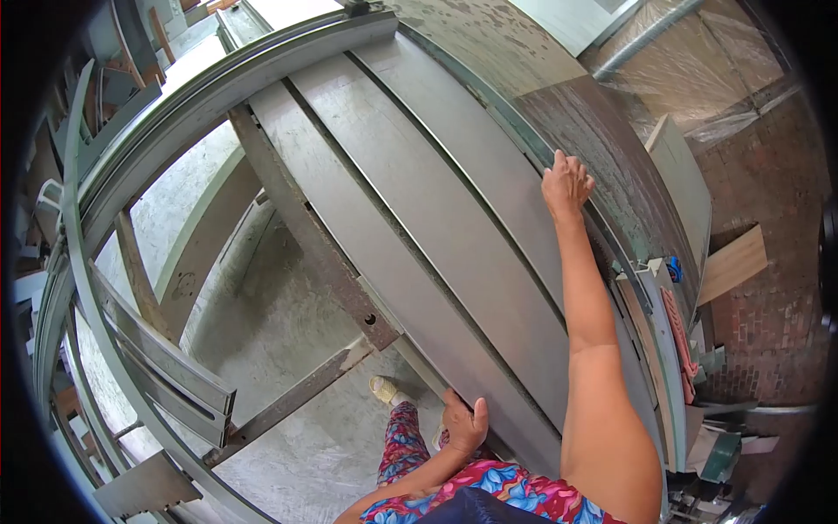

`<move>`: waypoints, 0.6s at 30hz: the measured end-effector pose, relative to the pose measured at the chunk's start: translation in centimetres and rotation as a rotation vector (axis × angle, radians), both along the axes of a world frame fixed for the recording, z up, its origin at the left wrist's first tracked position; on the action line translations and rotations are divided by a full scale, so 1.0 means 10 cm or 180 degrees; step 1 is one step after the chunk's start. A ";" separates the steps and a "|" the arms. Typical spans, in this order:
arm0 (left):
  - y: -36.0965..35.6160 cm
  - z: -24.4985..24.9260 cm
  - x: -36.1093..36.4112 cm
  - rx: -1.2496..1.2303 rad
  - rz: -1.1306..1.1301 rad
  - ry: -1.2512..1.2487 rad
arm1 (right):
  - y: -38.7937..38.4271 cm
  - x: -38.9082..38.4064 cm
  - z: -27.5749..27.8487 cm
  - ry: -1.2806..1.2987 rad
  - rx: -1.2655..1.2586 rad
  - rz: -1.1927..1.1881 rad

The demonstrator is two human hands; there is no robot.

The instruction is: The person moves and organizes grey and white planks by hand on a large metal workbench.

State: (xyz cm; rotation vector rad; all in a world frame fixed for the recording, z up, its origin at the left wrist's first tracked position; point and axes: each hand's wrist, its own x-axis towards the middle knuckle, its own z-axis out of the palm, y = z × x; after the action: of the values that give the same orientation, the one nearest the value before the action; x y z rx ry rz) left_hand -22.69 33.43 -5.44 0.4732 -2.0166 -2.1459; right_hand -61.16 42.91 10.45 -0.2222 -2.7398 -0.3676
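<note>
A large grey metal machine table [419,192] with long dark slots stretches across the middle of the view. My right hand [567,183] is at its far right side, with the fingers curled in at the long edge rail [519,131]. What the fingertips close on is hidden. Low in the view, my left hand [464,424] rests at the near left edge of the same table, its thumb raised and apart from the fingers. No loose object shows in the left hand.
A curved-looking metal frame with a long rail [113,367] stands on the left, joined by a crossbar [297,397]. On the right are wooden boards [733,262], a pink cord [679,336] and a blue item [674,269]. My feet are on the concrete floor [305,306].
</note>
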 end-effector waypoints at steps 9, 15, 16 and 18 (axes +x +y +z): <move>0.02 -0.03 0.06 -0.0255 -0.0018 -0.0086 | 0.09 0.23 0.41 -0.0025 -0.0973 0.0707; 0.03 -0.04 0.08 -0.0539 -0.0036 -0.0188 | 0.31 0.35 0.42 -0.0834 -0.2766 0.0898; 0.03 -0.02 0.08 -0.0543 -0.0039 -0.0204 | 0.35 0.44 0.39 -0.0830 -0.3137 0.0903; 0.02 0.01 0.08 -0.0555 -0.0046 -0.0237 | 0.43 0.63 0.39 -0.0812 -0.3640 0.0856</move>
State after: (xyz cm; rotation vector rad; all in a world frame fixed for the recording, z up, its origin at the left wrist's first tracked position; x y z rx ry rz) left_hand -21.90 33.64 -5.38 0.5209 -2.2289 -1.9643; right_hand -54.81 47.17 14.39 -0.0779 -2.8217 1.3395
